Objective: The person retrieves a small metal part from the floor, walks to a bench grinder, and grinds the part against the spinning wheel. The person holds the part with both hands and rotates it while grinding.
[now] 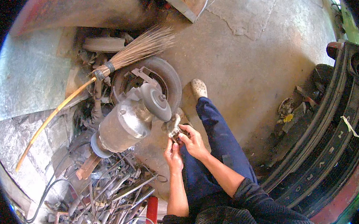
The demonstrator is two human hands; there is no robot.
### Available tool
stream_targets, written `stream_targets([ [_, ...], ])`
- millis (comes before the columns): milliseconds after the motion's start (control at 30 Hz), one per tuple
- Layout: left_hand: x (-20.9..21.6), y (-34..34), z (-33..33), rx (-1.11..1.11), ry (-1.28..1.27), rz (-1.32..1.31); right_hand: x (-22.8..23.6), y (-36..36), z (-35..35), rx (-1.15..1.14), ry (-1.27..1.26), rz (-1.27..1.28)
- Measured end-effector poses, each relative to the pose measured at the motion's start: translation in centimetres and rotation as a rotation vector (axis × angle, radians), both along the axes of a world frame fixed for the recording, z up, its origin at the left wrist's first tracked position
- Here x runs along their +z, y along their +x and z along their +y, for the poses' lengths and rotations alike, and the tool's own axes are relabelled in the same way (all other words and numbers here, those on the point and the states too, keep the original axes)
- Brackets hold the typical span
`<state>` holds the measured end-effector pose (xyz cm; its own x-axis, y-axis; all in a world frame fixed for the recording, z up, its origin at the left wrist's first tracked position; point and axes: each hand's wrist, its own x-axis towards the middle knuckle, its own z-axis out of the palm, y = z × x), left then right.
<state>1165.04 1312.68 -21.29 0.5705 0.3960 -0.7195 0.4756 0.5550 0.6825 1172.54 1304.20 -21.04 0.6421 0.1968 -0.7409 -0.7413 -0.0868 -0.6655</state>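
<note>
Both hands are together at the middle, just beside a bench grinder (124, 123) with a silvery motor body. A small, irregular pale metal part (173, 125) is pinched between them. My right hand (194, 143) grips it from the right with thumb and fingers. At its lower end, my left hand (174, 157) closes on it with the fingertips. The part's upper end lies close to the rim of the dark grinding wheel (157, 102); whether they touch I cannot tell. On the grinder's other end sits a second, bluish wheel (100, 145).
A straw broom (141, 48) leans over a tyre (173, 77) behind the grinder. Scrap metal rods (98, 205) lie heaped at lower left, near a red object (152, 211). Black vehicle grilles (315, 144) stand along the right. Concrete floor (242, 61) stretches ahead of my feet.
</note>
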Motion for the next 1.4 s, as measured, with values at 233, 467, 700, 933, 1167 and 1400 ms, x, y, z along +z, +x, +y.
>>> stream_targets([
  [233, -0.9, 1.2, 1.0, -0.037, -0.013, 0.032, -0.7, 1.2, 1.0, -0.021, -0.024, 0.001],
  [467, -1.3, 1.2, 0.6, 0.023, -0.051, -0.016, -2.2, 0.4, 1.0, -0.011, -0.044, -0.082],
  [700, -1.1, 0.5, 1.0, -0.018, -0.053, -0.014, -1.5, 0.4, 0.9, -0.012, -0.018, -0.058],
  [933, -0.4, 0.1, 0.8, 0.019, -0.048, 0.001, -1.3, -0.5, 0.7, -0.034, 0.026, -0.04],
  [1167, 0.3, -0.4, 0.6, 0.03, -0.071, -0.026, -1.1, -1.0, 0.5, 0.009, 0.023, -0.149],
  [1400, 0.5, -0.3, 0.7, -0.001, -0.033, 0.008, -0.3, -0.8, 0.6, -0.015, -0.027, -0.005],
])
